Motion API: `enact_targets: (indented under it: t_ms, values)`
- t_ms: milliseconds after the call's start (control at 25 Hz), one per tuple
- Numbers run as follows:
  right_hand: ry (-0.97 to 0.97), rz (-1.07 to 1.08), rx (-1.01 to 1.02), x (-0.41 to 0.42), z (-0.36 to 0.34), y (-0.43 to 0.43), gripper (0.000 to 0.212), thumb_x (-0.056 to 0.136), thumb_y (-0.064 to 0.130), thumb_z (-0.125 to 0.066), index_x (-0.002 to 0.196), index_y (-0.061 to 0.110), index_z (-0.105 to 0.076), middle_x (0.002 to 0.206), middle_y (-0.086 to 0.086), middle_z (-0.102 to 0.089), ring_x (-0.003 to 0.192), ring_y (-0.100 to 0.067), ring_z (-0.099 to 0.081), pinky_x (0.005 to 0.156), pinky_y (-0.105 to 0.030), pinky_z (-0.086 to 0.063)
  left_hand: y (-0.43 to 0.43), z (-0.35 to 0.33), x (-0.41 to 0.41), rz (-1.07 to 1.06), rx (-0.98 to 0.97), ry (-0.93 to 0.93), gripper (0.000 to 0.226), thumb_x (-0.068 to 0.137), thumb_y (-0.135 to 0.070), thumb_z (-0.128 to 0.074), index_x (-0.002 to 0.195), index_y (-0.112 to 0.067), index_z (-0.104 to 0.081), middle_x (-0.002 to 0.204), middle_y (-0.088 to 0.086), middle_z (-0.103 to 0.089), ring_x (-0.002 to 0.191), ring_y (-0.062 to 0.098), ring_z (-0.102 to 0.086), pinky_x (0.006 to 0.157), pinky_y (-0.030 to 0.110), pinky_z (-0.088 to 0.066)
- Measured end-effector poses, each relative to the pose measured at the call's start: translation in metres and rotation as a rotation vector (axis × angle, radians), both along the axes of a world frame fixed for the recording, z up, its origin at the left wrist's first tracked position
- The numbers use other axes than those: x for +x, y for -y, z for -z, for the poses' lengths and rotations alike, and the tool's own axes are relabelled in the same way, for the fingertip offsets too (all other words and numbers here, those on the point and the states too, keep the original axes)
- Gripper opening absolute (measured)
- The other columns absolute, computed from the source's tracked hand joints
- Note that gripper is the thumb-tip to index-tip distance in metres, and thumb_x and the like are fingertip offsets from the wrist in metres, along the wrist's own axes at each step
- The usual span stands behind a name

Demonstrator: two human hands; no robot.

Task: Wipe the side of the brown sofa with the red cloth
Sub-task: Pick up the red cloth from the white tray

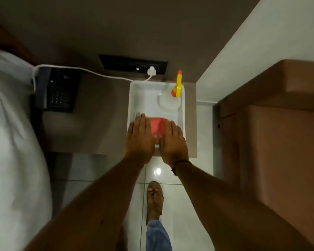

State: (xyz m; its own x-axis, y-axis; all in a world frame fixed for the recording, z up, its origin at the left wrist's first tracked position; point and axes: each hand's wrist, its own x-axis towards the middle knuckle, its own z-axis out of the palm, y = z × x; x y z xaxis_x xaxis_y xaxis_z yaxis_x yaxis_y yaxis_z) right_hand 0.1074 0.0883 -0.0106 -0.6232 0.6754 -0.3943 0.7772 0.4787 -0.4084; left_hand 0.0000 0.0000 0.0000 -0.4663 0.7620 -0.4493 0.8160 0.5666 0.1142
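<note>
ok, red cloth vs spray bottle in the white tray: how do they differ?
The folded red cloth lies flat at the tray's near end, partly under both hands; the clear plastic spray bottle with yellow trigger stands upright in the far right corner, untouched. Cloth opaque, bottle translucent. Both sit inside the white plastic tray.

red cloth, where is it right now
In the head view the red cloth lies in the near end of the white tray, between both hands, with the spray bottle beyond it.

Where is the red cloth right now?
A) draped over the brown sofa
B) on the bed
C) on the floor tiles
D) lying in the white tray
D: the red cloth lies in the white tray, between the left hand and right hand, near a spray bottle.
</note>
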Motion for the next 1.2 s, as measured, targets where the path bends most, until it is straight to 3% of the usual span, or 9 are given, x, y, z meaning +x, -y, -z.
enact_targets:
  t_ms: [120, 320, 440, 560, 680, 800, 1000, 1080, 1200]
  values:
    - [-0.012, 0.185, -0.108, -0.023, 0.049, -0.028, 0.064, 0.107, 0.046, -0.044, 0.163, 0.017, -0.028, 0.16, -0.013, -0.046, 0.14, -0.04, -0.052, 0.115, -0.056, -0.049, -0.039, 0.04, -0.008, -0.269, -0.037, 0.144, 0.091, 0.106, -0.062, -0.041, 0.172, -0.005, -0.016, 0.175, 0.024, -0.033, 0.162, 0.044, -0.036, 0.132, 0.054, -0.033]
    - [0.085, 0.406, -0.276, -0.046, 0.077, -0.046, 0.066, 0.097, 0.032, -0.067, 0.153, 0.017, -0.038, 0.144, -0.013, -0.058, 0.132, -0.038, -0.058, 0.112, -0.055, -0.051, -0.075, 0.075, -0.018, -0.723, -0.032, 0.317, 0.067, 0.099, -0.044, -0.071, 0.15, -0.01, -0.044, 0.143, 0.019, -0.064, 0.131, 0.041, -0.064, 0.109, 0.056, -0.053]
    - [-0.008, 0.526, -0.388, -0.056, 0.077, -0.053, 0.054, 0.099, 0.018, -0.061, 0.15, 0.011, -0.042, 0.141, -0.013, -0.063, 0.13, -0.035, -0.062, 0.111, -0.049, -0.054, -0.078, 0.084, -0.029, -0.877, 0.062, 0.487, 0.051, 0.104, -0.034, -0.066, 0.146, -0.008, -0.052, 0.13, 0.012, -0.07, 0.109, 0.033, -0.069, 0.091, 0.043, -0.056]
    - [-0.129, 0.531, -0.384, -0.049, 0.052, -0.05, 0.051, 0.095, 0.011, -0.062, 0.144, 0.008, -0.048, 0.138, -0.015, -0.063, 0.126, -0.035, -0.063, 0.109, -0.049, -0.055, -0.068, 0.063, -0.031, -1.004, 0.218, 0.669, 0.052, 0.1, -0.027, -0.068, 0.149, -0.01, -0.059, 0.144, 0.014, -0.067, 0.122, 0.036, -0.069, 0.097, 0.043, -0.057]
    - [-0.263, 0.496, -0.399, -0.024, 0.018, -0.034, 0.048, 0.092, 0.01, -0.071, 0.137, 0.011, -0.054, 0.132, -0.012, -0.064, 0.12, -0.034, -0.064, 0.105, -0.049, -0.058, -0.04, 0.03, -0.022, -1.195, 0.408, 0.912, 0.051, 0.095, -0.018, -0.068, 0.145, -0.011, -0.06, 0.145, 0.015, -0.067, 0.113, 0.032, -0.07, 0.092, 0.047, -0.062]
    - [-0.41, 0.513, -0.559, 0.022, -0.024, -0.003, 0.047, 0.093, 0.015, -0.077, 0.135, 0.013, -0.058, 0.12, -0.003, -0.063, 0.113, -0.026, -0.066, 0.1, -0.049, -0.062, 0.001, -0.014, 0.009, -1.277, 0.466, 1.34, 0.058, 0.089, -0.017, -0.062, 0.146, -0.008, -0.06, 0.134, 0.018, -0.074, 0.108, 0.035, -0.076, 0.086, 0.047, -0.065]
    - [-0.479, 0.556, -0.613, 0.122, -0.066, 0.063, 0.046, 0.093, 0.013, -0.078, 0.136, 0.008, -0.061, 0.12, -0.014, -0.068, 0.103, -0.023, -0.068, 0.096, -0.05, -0.063, 0.067, -0.059, 0.109, -1.218, 0.521, 1.626, 0.035, 0.099, -0.01, -0.049, 0.128, -0.007, -0.068, 0.1, 0.013, -0.086, 0.088, 0.028, -0.084, 0.077, 0.041, -0.07]
    - [-0.463, 0.586, -0.625, 0.171, -0.072, 0.09, 0.045, 0.093, 0.012, -0.078, 0.135, 0.01, -0.062, 0.119, -0.013, -0.069, 0.106, -0.027, -0.068, 0.091, -0.047, -0.065, 0.092, -0.054, 0.159, -1.226, 0.501, 1.661, 0.038, 0.099, -0.013, -0.053, 0.134, -0.006, -0.066, 0.11, 0.017, -0.086, 0.093, 0.029, -0.085, 0.08, 0.043, -0.071]
    - [-0.414, 0.587, -0.64, 0.252, -0.069, 0.119, 0.045, 0.093, 0.012, -0.079, 0.135, 0.013, -0.063, 0.114, -0.007, -0.067, 0.107, -0.027, -0.068, 0.085, -0.041, -0.065, 0.126, -0.037, 0.238, -1.267, 0.394, 1.695, 0.064, 0.093, -0.02, -0.063, 0.155, -0.007, -0.053, 0.144, 0.027, -0.071, 0.118, 0.04, -0.077, 0.089, 0.049, -0.069]
